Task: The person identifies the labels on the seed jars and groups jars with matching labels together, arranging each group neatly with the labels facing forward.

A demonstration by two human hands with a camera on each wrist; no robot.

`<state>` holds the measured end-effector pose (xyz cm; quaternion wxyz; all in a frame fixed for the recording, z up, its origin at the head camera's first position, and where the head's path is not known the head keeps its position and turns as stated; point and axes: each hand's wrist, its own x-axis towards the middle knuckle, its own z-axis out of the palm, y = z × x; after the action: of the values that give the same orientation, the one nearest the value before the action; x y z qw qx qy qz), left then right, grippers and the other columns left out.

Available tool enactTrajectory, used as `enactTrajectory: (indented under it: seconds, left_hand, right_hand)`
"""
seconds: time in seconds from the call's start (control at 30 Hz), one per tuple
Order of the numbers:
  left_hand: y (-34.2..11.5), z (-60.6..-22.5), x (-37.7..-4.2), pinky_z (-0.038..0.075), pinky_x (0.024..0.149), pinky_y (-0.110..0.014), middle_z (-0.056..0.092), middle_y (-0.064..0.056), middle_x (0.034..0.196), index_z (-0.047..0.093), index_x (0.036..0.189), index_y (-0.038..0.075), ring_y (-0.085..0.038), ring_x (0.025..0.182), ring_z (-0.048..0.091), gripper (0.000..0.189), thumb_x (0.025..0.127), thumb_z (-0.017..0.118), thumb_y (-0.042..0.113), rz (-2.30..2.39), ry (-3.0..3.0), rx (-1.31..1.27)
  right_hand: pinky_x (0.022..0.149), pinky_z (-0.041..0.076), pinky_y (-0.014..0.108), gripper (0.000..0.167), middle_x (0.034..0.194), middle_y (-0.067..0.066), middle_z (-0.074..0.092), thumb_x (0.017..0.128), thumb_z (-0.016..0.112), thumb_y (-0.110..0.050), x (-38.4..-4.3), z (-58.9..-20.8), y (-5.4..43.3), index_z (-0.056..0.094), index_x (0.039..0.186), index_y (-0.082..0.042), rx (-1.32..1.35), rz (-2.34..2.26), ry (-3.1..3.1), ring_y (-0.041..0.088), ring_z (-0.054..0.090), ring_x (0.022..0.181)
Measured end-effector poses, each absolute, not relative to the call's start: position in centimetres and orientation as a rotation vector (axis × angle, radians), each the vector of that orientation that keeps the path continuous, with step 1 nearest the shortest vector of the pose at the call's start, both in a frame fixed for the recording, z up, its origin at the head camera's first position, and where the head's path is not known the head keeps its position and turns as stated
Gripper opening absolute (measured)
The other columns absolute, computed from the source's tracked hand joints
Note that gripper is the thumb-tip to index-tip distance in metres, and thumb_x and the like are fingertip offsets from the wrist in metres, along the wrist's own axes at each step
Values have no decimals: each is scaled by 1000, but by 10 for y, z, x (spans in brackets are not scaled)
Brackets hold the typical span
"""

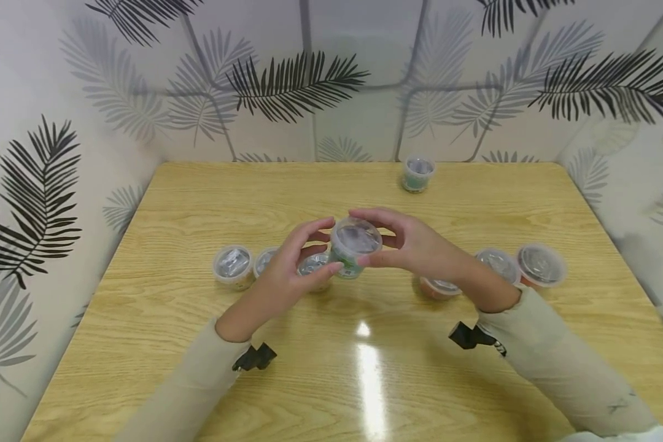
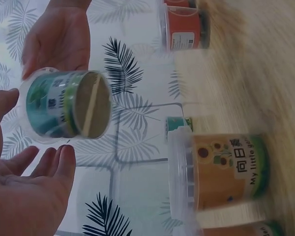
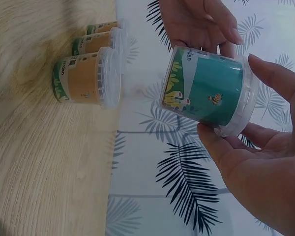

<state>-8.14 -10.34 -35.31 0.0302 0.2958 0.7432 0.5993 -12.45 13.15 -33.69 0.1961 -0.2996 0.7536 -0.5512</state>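
Note:
A teal-labelled plastic cup with a clear lid (image 1: pixel 356 239) is held up above the table, slightly tilted. My right hand (image 1: pixel 414 242) grips it near the lid, thumb on one side and fingers on the other; its hold also shows in the right wrist view, where the teal cup (image 3: pixel 206 88) has a bee on its label. On the opposite side is my left hand (image 1: pixel 293 258), its fingers spread loosely around the cup. In the left wrist view a small gap shows between the left fingertips (image 2: pixel 66 155) and the cup (image 2: pixel 49 105), whose base faces that camera.
Orange-labelled lidded cups (image 1: pixel 233 265) stand in a row at left, partly behind the left hand. Red-labelled lidded cups (image 1: pixel 541 265) stand at right, partly behind the right forearm. Another teal cup (image 1: pixel 418 175) stands at the far edge of the wooden table (image 1: pixel 287 393), before a leaf-patterned backdrop.

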Motion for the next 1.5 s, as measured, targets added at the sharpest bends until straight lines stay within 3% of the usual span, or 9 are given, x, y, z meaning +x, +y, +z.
enactTrajectory:
  seconds: [0.27,0.47,0.67,0.87,1.3,1.5]
  left_hand:
    - [-100,-378,-104,42,97,-32,40,-9,139,38,140,8,-18,120,43,62,86,68,14,1708,2333,978]
    - [-93,-379,-117,43,96,-33,45,-9,134,40,139,7,-15,119,44,62,85,69,21,1558,2444,1011]
    - [-85,-371,-129,43,96,-29,44,-7,136,41,137,5,-15,121,43,60,86,68,21,1365,2578,942]
    - [-78,-363,-144,42,97,-34,41,-11,137,39,138,2,-21,123,42,64,86,68,22,1213,2660,874]
    - [-69,-392,-177,44,91,-33,40,-11,139,38,140,4,-21,116,45,64,87,66,29,1054,2665,737]
    - [-64,-403,-184,41,97,-35,44,-14,135,42,137,1,-23,123,41,59,86,68,19,1079,2621,732]
  right_hand:
    - [105,31,39,71,145,-2,33,82,73,-21,-130,-348,137,37,142,-13,-888,-1421,2163,13,29,133]
    - [105,31,41,77,148,2,31,81,74,-20,-140,-351,141,31,145,-9,-927,-1324,2197,14,27,134]
    - [102,36,42,81,147,3,33,79,76,-19,-158,-350,138,31,145,-10,-966,-1211,2290,18,30,133]
    - [100,37,45,78,145,9,34,78,76,-11,-176,-347,135,32,143,-3,-947,-1150,2343,25,34,130]
    - [98,40,42,74,134,15,41,78,76,-12,-212,-374,134,36,139,4,-834,-955,2380,29,42,123]
    - [98,40,41,72,136,18,42,80,75,-16,-221,-387,130,37,137,5,-865,-805,2421,31,43,123]
